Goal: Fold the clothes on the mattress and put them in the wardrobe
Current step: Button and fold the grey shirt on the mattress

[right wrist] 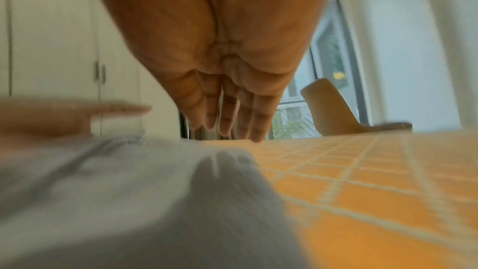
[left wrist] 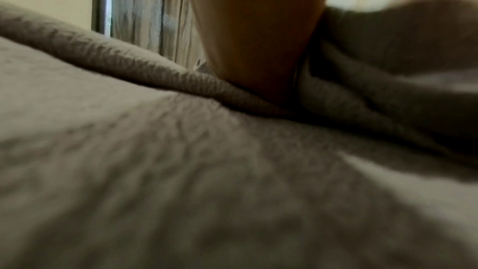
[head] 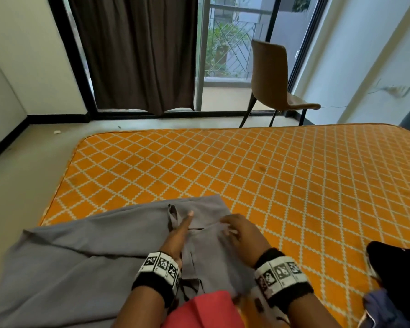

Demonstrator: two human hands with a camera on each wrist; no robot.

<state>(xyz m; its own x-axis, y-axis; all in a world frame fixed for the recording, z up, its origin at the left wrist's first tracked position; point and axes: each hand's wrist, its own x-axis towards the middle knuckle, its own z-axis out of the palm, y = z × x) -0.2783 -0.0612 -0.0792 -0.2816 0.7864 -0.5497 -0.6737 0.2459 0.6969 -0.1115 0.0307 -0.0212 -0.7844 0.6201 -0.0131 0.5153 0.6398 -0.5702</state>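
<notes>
A large grey garment [head: 81, 256] lies spread over the near left part of the orange diamond-patterned mattress [head: 270, 174]. My left hand [head: 179, 233] lies edge-on in a crease of it, thumb straight on top, fingers covered by a grey fold. In the left wrist view that hand [left wrist: 258, 38] sinks into the crease of the grey cloth [left wrist: 155, 171]. My right hand [head: 242, 230] rests on the fold just to the right. The right wrist view shows it [right wrist: 227, 89] with straight fingers, just over the garment's edge [right wrist: 129, 191] beside bare mattress [right wrist: 375, 191].
Black clothes [head: 395, 261] and a blue garment [head: 384, 306] lie at the mattress's near right. Red fabric [head: 199, 311] sits at the bottom edge. A brown chair [head: 277, 84] stands by the window beyond the mattress. White wardrobe doors [right wrist: 51, 48] show at the left.
</notes>
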